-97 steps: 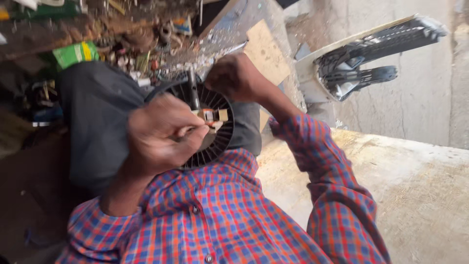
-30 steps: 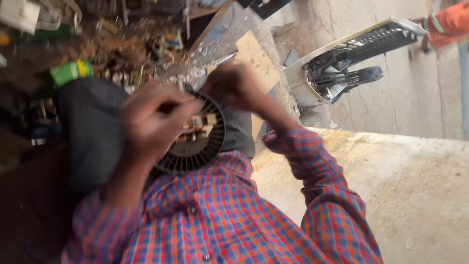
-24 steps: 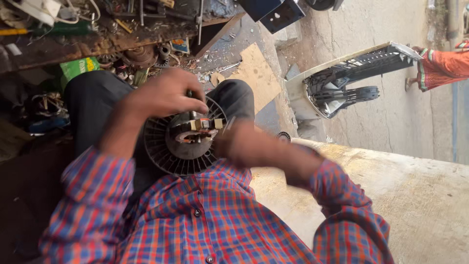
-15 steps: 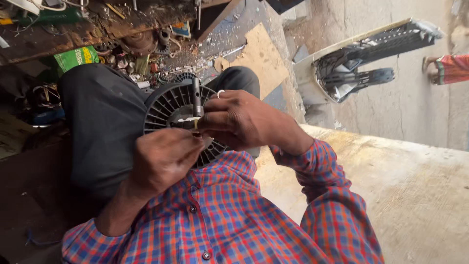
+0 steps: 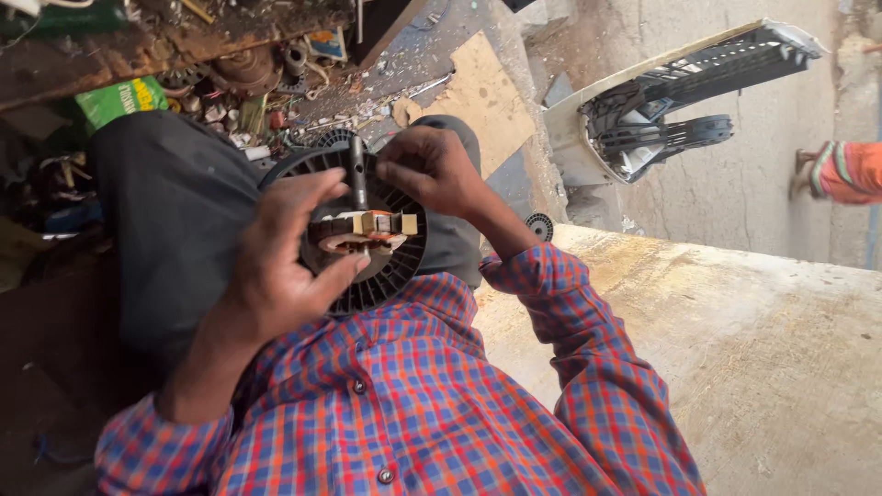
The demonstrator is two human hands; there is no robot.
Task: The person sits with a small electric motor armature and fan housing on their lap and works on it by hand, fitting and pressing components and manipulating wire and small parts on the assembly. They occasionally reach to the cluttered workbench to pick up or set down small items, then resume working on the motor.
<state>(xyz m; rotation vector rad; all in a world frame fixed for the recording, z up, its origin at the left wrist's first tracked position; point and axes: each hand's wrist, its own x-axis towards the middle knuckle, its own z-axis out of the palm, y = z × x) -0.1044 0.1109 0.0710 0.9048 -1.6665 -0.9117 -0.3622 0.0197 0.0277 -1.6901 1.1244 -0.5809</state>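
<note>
A round black finned fan motor point(image 5: 386, 276), with copper windings and a dark steel shaft sticking up from its middle, rests on my lap against my black trousers. My left hand point(image 5: 280, 266) clasps it from the left, thumb and fingers curled over the windings. My right hand point(image 5: 432, 170) grips the upper right rim, its fingertips close to the shaft point(image 5: 357, 179). My red and blue checked shirt point(image 5: 413, 404) fills the bottom of the view.
Scrap metal parts and a green packet point(image 5: 124, 96) litter the ground at top left. A cardboard sheet point(image 5: 482, 96) lies beyond my knee. A white and black plastic grille housing point(image 5: 671, 101) leans by a concrete ledge point(image 5: 735, 349). Another person's orange garment point(image 5: 850, 170) shows at right.
My right hand has slid off the motor's centre to its upper right rim, uncovering the shaft and windings. My left hand has moved up onto the motor's left side.
</note>
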